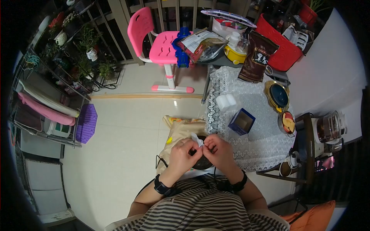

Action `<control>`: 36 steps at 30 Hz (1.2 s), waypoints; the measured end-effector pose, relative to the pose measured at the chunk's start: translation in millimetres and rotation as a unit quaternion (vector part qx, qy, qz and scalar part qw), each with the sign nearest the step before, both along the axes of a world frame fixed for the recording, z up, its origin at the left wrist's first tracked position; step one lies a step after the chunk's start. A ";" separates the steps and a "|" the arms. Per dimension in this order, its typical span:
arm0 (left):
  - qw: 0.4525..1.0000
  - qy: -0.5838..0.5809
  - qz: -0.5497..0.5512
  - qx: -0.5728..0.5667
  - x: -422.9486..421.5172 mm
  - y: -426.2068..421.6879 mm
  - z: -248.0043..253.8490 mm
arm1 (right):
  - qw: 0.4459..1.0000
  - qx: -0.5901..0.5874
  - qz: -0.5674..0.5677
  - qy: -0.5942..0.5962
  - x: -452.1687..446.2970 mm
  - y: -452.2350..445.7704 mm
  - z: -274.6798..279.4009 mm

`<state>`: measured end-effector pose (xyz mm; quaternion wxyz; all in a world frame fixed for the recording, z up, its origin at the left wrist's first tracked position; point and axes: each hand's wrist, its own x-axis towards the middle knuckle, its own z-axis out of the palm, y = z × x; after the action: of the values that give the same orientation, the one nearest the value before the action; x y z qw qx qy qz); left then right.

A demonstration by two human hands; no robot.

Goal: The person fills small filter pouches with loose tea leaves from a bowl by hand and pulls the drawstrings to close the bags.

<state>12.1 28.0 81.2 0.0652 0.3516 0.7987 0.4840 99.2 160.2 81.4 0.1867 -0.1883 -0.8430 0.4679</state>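
Note:
My left hand [184, 154] and my right hand [219, 151] meet just above my lap, fingers closed in a pinch. Between them is a small thin white piece [197, 139], like a paper or a bag; its exact kind does not show. Beneath the fingers sits a dark round object [203, 163], partly hidden by both hands. An open blue box [242, 122] stands on the table to the right of my right hand. Behind it lie some white wrapped packets [226, 102].
A lace-covered table [254, 154] carries a bowl of cut fruit [288, 122], a dark bowl [278, 95] and a brown bag [257, 57]. A pink chair [165, 44] stands ahead. Plant shelves [77, 46] are at left; a glass kettle [329, 126] is at right.

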 end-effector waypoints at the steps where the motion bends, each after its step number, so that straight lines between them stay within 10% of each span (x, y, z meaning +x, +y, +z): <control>1: 1.000 -0.003 -0.006 0.002 -0.6 -1.0 -0.5 | 1.000 -0.001 0.000 0.000 0.7 0.2 -1.6; 25: 0.986 -0.039 -0.147 0.067 -4.0 -12.9 -11.8 | 0.986 -0.164 0.042 0.013 7.5 4.2 -0.3; 36: 0.923 -0.364 -0.011 0.125 -0.6 -18.1 -35.1 | 0.994 -0.049 0.095 -0.018 8.7 0.0 3.8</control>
<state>11.5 9.9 46.2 0.3119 0.1653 0.6491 0.6739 107.9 160.2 85.2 0.1173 -0.1247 -0.8362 0.5210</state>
